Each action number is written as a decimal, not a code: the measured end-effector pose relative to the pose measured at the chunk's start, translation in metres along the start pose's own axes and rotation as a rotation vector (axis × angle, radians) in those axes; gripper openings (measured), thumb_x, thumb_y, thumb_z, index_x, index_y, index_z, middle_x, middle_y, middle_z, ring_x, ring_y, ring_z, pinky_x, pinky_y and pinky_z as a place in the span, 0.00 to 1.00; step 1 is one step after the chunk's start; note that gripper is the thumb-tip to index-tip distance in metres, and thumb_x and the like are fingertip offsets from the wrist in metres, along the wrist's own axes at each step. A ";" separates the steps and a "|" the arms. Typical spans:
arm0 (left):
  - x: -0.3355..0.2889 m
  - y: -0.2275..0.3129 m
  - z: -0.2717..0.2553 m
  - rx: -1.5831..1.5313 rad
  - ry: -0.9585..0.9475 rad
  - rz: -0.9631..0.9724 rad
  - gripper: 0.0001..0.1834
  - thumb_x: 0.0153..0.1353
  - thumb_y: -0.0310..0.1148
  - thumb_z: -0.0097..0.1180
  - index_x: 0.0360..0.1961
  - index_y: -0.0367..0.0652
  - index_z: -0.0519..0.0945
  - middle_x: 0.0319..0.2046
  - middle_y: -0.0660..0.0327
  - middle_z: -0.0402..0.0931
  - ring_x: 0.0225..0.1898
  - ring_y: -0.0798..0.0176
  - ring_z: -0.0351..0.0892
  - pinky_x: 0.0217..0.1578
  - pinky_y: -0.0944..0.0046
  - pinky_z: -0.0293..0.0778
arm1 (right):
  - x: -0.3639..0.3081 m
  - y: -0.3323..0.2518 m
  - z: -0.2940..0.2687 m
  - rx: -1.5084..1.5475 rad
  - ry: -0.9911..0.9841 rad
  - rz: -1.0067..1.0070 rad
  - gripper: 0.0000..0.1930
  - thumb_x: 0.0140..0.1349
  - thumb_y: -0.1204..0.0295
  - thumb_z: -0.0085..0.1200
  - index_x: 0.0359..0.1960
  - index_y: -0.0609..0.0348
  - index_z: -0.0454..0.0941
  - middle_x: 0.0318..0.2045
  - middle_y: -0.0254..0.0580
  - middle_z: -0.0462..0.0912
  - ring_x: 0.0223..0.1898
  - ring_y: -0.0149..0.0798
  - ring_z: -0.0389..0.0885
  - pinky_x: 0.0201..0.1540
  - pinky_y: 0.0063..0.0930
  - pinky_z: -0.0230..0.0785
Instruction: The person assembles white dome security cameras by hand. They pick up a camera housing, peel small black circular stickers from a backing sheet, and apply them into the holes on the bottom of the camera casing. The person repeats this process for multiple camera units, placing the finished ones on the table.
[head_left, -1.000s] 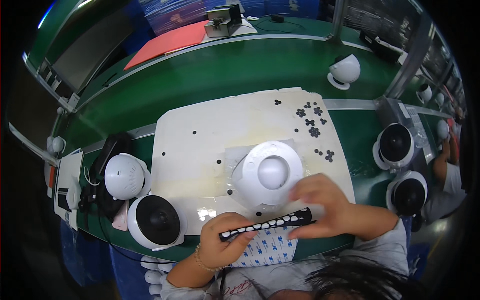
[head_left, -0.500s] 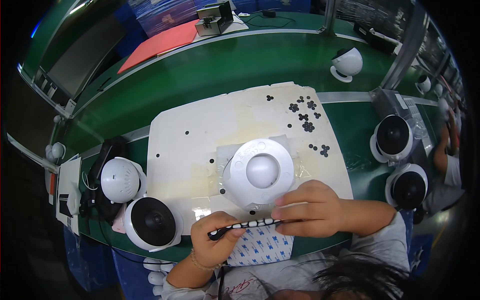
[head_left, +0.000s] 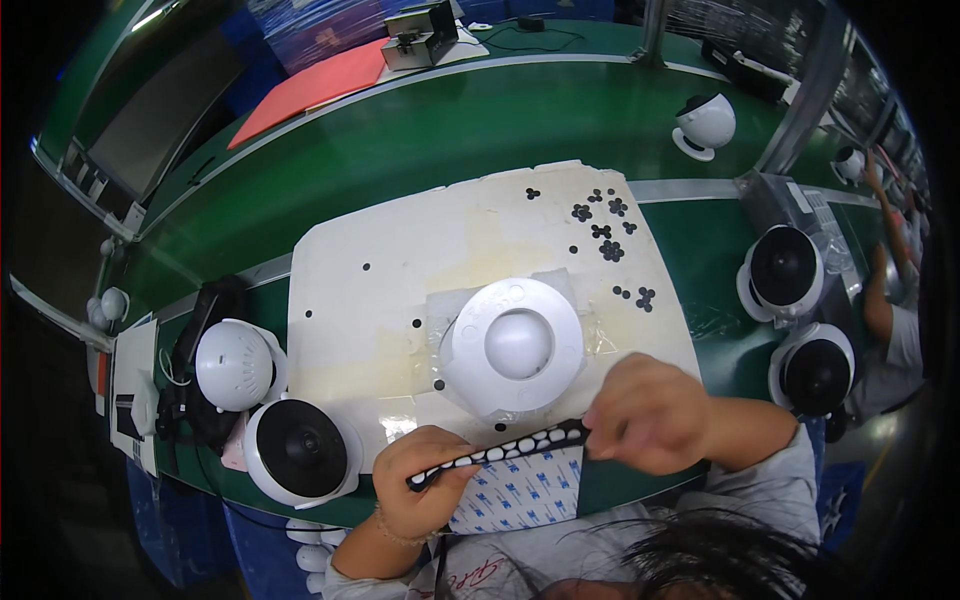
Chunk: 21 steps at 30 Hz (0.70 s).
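My left hand [head_left: 418,482] is closed on the left end of a black sheet [head_left: 505,450] with rows of white round spots, seen nearly edge-on. My right hand [head_left: 650,415], slightly blurred, has its fingers curled together at the sheet's right end; anything pinched there is hidden. Below the black edge shows a white sheet [head_left: 520,495] with blue print; whether the two are joined I cannot tell. Just beyond my hands, a white device base [head_left: 470,345] with a ring-shaped face and domed centre rests on a cloth.
Small black round pads [head_left: 610,250] lie scattered on the pale board [head_left: 350,340], mostly at its far right. White cameras with black faces stand at the left [head_left: 300,450] and right [head_left: 785,265]. Another white camera [head_left: 705,125] stands farther back. A person's arm [head_left: 880,290] shows at the far right.
My right hand has lifted slightly and drawn right, its fingers curling in from a flatter grip. The spotted sheet now tilts up at its right end, showing more spots.
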<state>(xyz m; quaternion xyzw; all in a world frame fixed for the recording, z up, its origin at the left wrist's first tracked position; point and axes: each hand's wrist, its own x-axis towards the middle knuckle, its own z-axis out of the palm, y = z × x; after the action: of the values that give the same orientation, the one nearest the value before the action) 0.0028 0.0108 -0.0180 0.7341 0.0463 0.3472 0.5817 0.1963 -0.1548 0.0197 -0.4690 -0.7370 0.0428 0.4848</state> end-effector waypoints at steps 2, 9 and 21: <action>0.006 0.000 -0.004 0.070 -0.069 0.120 0.08 0.43 0.18 0.58 0.28 0.34 0.78 0.25 0.53 0.77 0.23 0.60 0.75 0.25 0.66 0.70 | 0.005 -0.005 0.009 0.378 0.204 0.210 0.24 0.50 0.79 0.56 0.51 0.56 0.66 0.42 0.43 0.74 0.38 0.36 0.76 0.39 0.26 0.66; 0.012 0.002 -0.006 0.221 -0.168 0.301 0.17 0.33 0.17 0.56 0.30 0.37 0.78 0.29 0.57 0.79 0.27 0.59 0.74 0.28 0.66 0.70 | 0.000 -0.010 0.002 0.304 -0.052 0.484 0.34 0.49 0.83 0.55 0.59 0.58 0.55 0.48 0.49 0.69 0.43 0.38 0.74 0.45 0.30 0.67; 0.010 0.005 -0.008 0.309 -0.177 0.240 0.18 0.32 0.17 0.56 0.31 0.38 0.78 0.29 0.58 0.79 0.27 0.59 0.73 0.29 0.66 0.70 | 0.009 -0.012 -0.001 -0.002 -0.199 0.074 0.20 0.49 0.81 0.56 0.46 0.56 0.72 0.42 0.45 0.73 0.39 0.44 0.74 0.40 0.32 0.67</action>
<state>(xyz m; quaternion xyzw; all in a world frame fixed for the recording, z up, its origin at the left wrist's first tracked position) 0.0042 0.0209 -0.0082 0.8425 -0.0402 0.3369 0.4185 0.1890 -0.1554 0.0324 -0.4897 -0.7638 0.1060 0.4068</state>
